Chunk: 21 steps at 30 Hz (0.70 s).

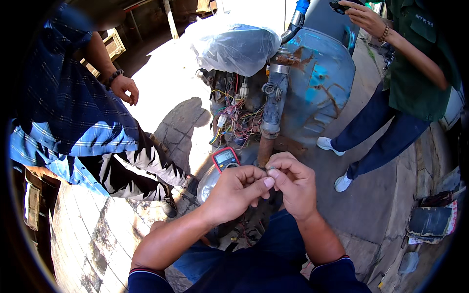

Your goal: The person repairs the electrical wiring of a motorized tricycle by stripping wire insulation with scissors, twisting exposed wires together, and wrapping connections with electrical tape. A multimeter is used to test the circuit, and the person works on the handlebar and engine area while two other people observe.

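Note:
My left hand [238, 192] and my right hand [296, 184] meet in front of me, thumbs and fingertips pinched together. Something tiny sits between the fingertips, too small to name. Just beyond my left hand lies a red multimeter [225, 158] with a lit grey display, its lower part hidden by my fingers. Further off, a tangle of coloured wires [240, 113] with white connectors [222, 120] hangs from an open vehicle front. A grey metal column [273, 110] with a rusty lower end rises to the right of the wires.
Clear plastic sheeting [237, 46] covers the part above the wires. A worn blue fender [317, 78] stands to the right. One person in a plaid shirt [73, 112] is at the left; another in a green shirt [415, 63] stands at the right. A dark flat case [429, 222] lies far right.

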Each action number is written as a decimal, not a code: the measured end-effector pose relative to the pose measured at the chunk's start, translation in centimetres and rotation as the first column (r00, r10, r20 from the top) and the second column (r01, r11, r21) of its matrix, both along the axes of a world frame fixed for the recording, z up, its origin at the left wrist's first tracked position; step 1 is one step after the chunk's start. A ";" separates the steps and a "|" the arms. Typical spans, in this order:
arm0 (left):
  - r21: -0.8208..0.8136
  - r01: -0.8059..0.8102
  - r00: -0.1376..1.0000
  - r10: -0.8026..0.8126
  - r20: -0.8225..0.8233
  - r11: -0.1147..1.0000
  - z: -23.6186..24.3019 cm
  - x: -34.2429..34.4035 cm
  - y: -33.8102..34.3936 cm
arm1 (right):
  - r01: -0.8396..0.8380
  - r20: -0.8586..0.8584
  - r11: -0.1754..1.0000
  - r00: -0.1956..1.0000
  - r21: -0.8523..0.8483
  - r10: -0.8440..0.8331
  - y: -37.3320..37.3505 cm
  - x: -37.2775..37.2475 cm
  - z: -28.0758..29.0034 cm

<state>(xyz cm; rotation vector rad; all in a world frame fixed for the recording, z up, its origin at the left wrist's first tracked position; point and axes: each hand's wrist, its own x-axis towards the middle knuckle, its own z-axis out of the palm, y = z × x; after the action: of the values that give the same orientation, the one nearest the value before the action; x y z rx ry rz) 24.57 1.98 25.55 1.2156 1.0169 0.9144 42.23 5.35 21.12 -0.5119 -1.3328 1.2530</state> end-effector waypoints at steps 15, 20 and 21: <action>-0.038 -0.265 0.961 0.267 0.066 0.963 -5.9 -7.2 -5.7 | -0.176 0.065 0.959 0.979 -0.224 0.195 -1.6 -3.6 1.9; -0.212 -0.447 0.860 0.483 0.168 0.869 -9.9 -9.9 -9.5 | -0.242 0.092 0.960 0.962 -0.141 0.256 -2.9 -6.3 7.8; -0.189 -0.465 0.847 0.497 0.190 0.865 -11.0 -10.3 -10.6 | -0.301 0.054 0.952 0.951 -0.046 0.303 -3.5 -7.4 8.8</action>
<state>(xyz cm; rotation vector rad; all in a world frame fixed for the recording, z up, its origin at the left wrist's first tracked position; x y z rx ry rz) 14.27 -8.62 14.60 0.7188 1.1949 1.3231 34.79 1.80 29.94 -0.3822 -1.4808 1.5253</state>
